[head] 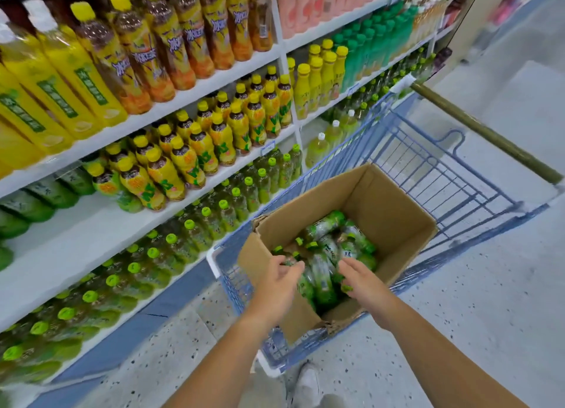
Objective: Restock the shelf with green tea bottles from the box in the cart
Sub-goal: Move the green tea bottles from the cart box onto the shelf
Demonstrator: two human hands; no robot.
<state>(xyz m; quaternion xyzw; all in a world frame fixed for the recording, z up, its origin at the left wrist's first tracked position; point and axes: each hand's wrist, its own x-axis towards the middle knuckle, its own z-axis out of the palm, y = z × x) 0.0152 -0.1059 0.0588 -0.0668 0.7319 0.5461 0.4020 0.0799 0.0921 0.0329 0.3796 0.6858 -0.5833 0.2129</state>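
In the head view, the cardboard box [391, 212] sat open in the near end of the blue wire cart [428, 169], and the green tea bottles [324, 273] lay on their sides in a loose heap at its bottom. Both hands were down inside the box. The left hand [281, 280] came in from seven o'clock with its fingers bent over the heap, and the right hand [360, 277] came in from five o'clock with its fingers curled near a green cap. The fingertips of both were lost among the bottles, so I could not tell whether either hand had closed on one or only touched them. The bottles between the two hands ran with their long axis roughly from twelve to six o'clock. A few at the far side of the heap lay more crosswise, with caps showing toward eleven o'clock. Each hand flanked the same cluster, left at its nine o'clock side and right at its three o'clock side, about equally near. The shelf [76, 230] stood off at nine to ten o'clock from the hands, with a bare white stretch on one level, and shelved green tea [189, 233] stood upright in rows on the level below. By my judgement the left hand was the nearer to the shelf. Any bottle lifted would need turning from lying to upright on its way there.
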